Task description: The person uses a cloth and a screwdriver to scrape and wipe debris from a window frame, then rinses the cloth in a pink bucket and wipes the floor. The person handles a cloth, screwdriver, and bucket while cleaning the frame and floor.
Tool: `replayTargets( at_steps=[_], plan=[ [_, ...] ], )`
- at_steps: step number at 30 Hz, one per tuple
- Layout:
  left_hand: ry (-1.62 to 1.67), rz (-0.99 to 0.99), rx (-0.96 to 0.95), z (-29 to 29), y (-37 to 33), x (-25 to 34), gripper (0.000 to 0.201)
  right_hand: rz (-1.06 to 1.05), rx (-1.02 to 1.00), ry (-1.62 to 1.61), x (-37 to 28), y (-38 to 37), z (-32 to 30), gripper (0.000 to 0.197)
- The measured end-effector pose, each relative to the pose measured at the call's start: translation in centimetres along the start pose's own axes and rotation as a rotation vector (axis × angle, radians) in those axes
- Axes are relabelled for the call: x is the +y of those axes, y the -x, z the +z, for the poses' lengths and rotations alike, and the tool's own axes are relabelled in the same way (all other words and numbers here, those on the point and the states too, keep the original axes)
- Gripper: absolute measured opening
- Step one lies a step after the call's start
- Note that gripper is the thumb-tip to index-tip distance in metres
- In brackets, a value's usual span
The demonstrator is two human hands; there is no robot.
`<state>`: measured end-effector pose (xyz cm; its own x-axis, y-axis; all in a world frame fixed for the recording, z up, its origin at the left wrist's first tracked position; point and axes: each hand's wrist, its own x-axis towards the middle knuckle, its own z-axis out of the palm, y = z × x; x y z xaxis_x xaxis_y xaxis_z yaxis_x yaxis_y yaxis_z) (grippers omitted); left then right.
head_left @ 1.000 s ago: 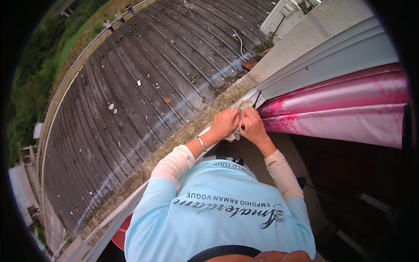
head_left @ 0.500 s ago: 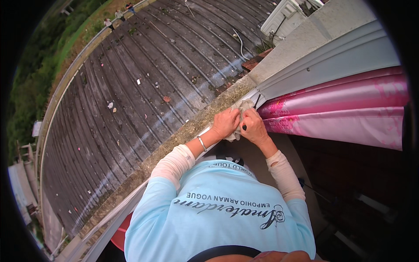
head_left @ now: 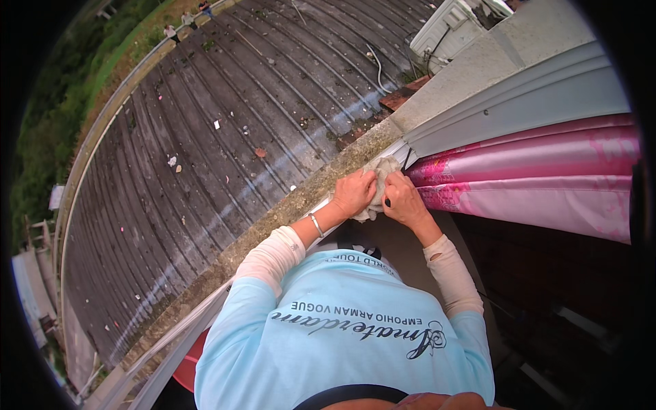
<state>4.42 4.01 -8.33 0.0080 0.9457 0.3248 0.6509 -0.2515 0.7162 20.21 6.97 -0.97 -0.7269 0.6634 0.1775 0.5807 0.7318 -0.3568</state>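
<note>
A crumpled grey-beige cloth (head_left: pixel 381 168) is bunched at the end of the white window frame (head_left: pixel 396 147). My left hand (head_left: pixel 354 192), with a silver bangle at its wrist, is closed on the cloth's left side. On the other side, my right hand (head_left: pixel 407 199) is closed around a thin black stick-like tool (head_left: pixel 408 158). One end of it sticks out past the fingers by the frame, and its dark butt shows below the thumb. The cloth lies between the two hands, and the fingertips are partly hidden.
A rough concrete ledge (head_left: pixel 273 231) runs diagonally beside the frame, with a lower ribbed dark roof (head_left: pixel 198 157) beyond. Pink curtains (head_left: pixel 526 181) hang to the right. A red basin (head_left: pixel 189 362) is at lower left. Several people stand at the roof's far edge.
My right hand and the black tool have shifted slightly to the right. My left hand stays on the cloth in nearly the same place.
</note>
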Motion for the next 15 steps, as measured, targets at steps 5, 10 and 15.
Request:
replayTargets(
  at_steps=[5,10,15],
  plan=[
    [0.005,0.012,0.012,0.0,0.0,0.0,0.006,-0.008,0.011,0.011,-0.2,0.3,-0.4,0.011],
    [0.023,-0.003,0.01,0.0,0.1,0.1,0.006,-0.056,-0.012,0.035,-1.0,0.3,-1.3,0.012],
    [0.019,-0.078,-0.113,-0.7,0.3,0.6,0.01,-0.213,0.064,-0.145,-3.4,-1.5,-2.8,0.019]
  ],
)
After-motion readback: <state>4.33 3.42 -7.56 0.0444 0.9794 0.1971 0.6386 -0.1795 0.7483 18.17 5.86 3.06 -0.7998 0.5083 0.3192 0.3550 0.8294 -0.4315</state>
